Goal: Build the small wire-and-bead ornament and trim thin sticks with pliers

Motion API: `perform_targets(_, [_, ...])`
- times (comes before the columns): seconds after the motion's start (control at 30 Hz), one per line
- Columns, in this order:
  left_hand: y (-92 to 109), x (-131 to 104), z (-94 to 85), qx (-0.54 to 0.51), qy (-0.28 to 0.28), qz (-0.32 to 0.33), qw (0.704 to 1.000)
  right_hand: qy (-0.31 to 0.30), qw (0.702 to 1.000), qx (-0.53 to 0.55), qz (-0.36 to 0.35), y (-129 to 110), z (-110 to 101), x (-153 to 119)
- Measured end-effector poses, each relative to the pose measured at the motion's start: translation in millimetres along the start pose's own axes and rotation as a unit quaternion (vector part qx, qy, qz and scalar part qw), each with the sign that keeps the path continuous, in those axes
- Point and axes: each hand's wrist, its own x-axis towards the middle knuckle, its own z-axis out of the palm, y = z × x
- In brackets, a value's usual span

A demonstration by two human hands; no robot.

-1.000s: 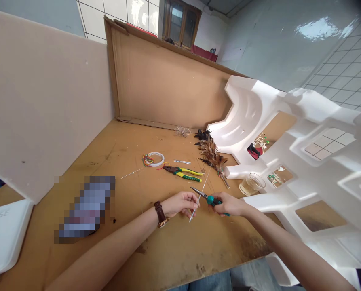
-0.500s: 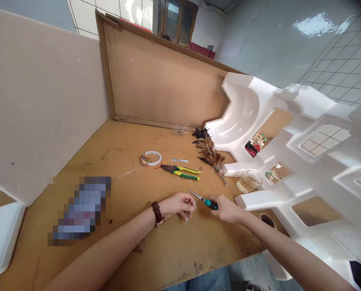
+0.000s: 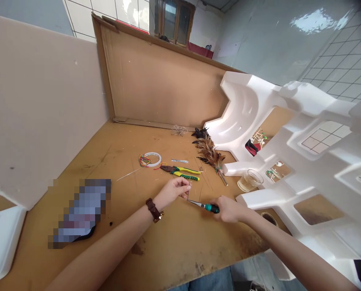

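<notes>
My left hand point(image 3: 176, 190), with a brown-strapped watch at its wrist, pinches a thin piece of wire point(image 3: 188, 195) between thumb and fingers. The wire hangs down to the tip of a pair of needle-nose pliers point(image 3: 211, 207), which point left. My right hand point(image 3: 230, 209) is wrapped round their green and black handles. Whether the jaws grip the wire is too small to tell. Beyond both hands lie larger pliers point(image 3: 184, 172) with yellow and green handles. A small bundle of silvery strips point(image 3: 179, 161) rests behind them.
A white ring with coloured threads point(image 3: 153, 163) lies at the middle left. Feather bunches point(image 3: 212, 153) and a glass cup point(image 3: 249, 181) stand near a white foam moulding point(image 3: 243, 200) on the right. A tangle of wire point(image 3: 179, 129) is by the cardboard wall point(image 3: 168, 85). A blurred-out phone-like object point(image 3: 83, 210) lies left.
My left hand has moved up and slightly left, its fingers turned so that the wire points down. The pliers have tilted flatter, and their tip now meets the wire's lower end.
</notes>
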Motion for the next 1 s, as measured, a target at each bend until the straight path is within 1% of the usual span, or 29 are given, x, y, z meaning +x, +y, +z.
perform_targets(0.1, [-10,3,0.9,0.019,-0.003,-0.012,1.0,-0.02,1.0,0.003,-0.017,-8,0,-1])
perform_targets(0.2, [-16,2,6.4,0.02,-0.028,-0.028,0.999,-0.042,0.999,0.012,-0.028,-12,-1,0])
perform_targets(0.27, [-16,0,9.0,0.014,-0.046,-0.033,0.998,-0.055,0.998,0.017,-0.03,-13,-1,0])
perform_targets(0.37, [-16,-2,10.4,0.015,-0.058,-0.037,0.998,-0.073,0.997,0.027,-0.024,-14,-1,0])
perform_targets(0.47, [-17,-2,10.7,0.023,-0.064,-0.043,0.997,-0.08,0.996,0.036,-0.021,-15,0,-1])
perform_targets(0.67, [-22,-2,12.3,0.014,-0.092,-0.065,0.994,-0.095,0.994,0.047,-0.035,-15,2,1])
perform_targets(0.8, [-22,-3,11.9,0.017,-0.103,-0.067,0.992,-0.105,0.993,0.036,-0.04,-17,2,2])
perform_targets(0.87, [-21,-3,10.3,0.012,-0.089,-0.054,0.994,-0.106,0.993,0.025,-0.046,-17,2,2])
perform_targets(0.9, [-20,-2,8.9,0.006,-0.068,-0.043,0.997,-0.101,0.993,0.016,-0.053,-17,2,2])
perform_targets(1.0, [-21,3,2.5,-0.012,0.027,-0.003,1.0,-0.06,0.995,-0.027,-0.069,-15,3,-1])
